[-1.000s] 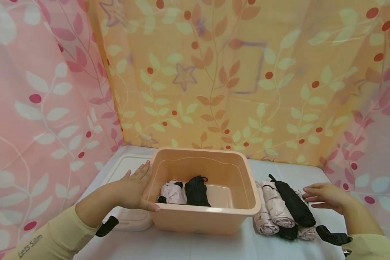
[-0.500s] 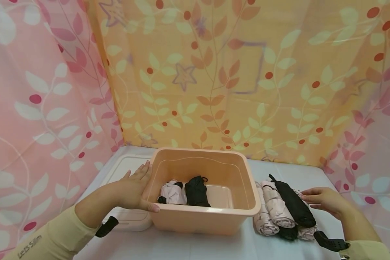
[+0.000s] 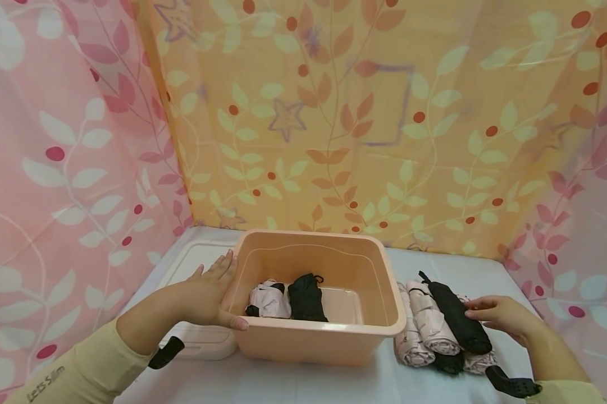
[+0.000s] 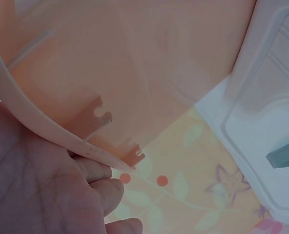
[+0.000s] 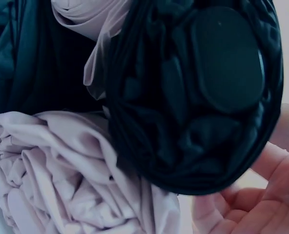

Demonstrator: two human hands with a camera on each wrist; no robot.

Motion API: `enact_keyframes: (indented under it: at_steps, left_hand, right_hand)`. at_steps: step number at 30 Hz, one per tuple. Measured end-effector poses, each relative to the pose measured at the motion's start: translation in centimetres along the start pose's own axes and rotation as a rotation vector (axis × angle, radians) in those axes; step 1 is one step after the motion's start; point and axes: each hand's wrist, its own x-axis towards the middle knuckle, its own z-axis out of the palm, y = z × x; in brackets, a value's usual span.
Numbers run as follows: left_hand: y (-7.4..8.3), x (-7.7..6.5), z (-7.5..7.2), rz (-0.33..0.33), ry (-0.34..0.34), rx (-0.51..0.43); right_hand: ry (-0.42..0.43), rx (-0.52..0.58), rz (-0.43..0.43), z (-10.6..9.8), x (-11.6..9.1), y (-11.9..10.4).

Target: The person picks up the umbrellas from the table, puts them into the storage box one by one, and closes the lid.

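A peach plastic storage box [image 3: 318,343] stands open on the table. Inside lie a folded pale pink umbrella [image 3: 270,299] and a folded black umbrella [image 3: 307,297]. My left hand [image 3: 207,294] rests against the box's left side, fingers extended along the rim and thumb at the front corner; the left wrist view shows its palm at the rim [image 4: 42,124]. Right of the box is a pile of folded umbrellas, with pink ones [image 3: 433,318] and a black one [image 3: 460,317] on top. My right hand [image 3: 507,317] touches that black umbrella's right side with its fingertips.
A white lid [image 3: 207,341] lies left of the box, partly behind my left arm. White cloth [image 3: 333,387] covers the table. Floral curtains [image 3: 333,112] enclose the back and both sides.
My right hand has moved left and slightly down, from beside the pile to the top black umbrella. My left hand and the box have stayed still.
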Motion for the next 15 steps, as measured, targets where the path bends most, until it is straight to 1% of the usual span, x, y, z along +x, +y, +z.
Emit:
enact_keyframes:
  at_steps: [2,4,10,12,15]
  left_hand:
    - [0.0,0.0,0.0,0.002,-0.001,-0.005]
    - [0.1,0.0,0.0,0.003,-0.002,-0.009]
    - [0.1,0.0,0.0,0.004,-0.005,-0.016]
    - [0.1,-0.1,0.0,0.005,-0.004,-0.016]
    - [0.0,-0.1,0.0,0.007,-0.004,-0.014]
  right_hand:
    - [0.018,-0.021,0.031,0.1,-0.1,-0.1]
    - [0.023,-0.020,0.054,0.1,-0.1,-0.2]
    - [-0.001,0.090,0.102,0.4,-0.2,-0.8]
    - [-0.017,0.107,0.114,0.5,-0.3,-1.0]
    - [-0.026,0.104,0.137,0.8,-0.1,-1.4]
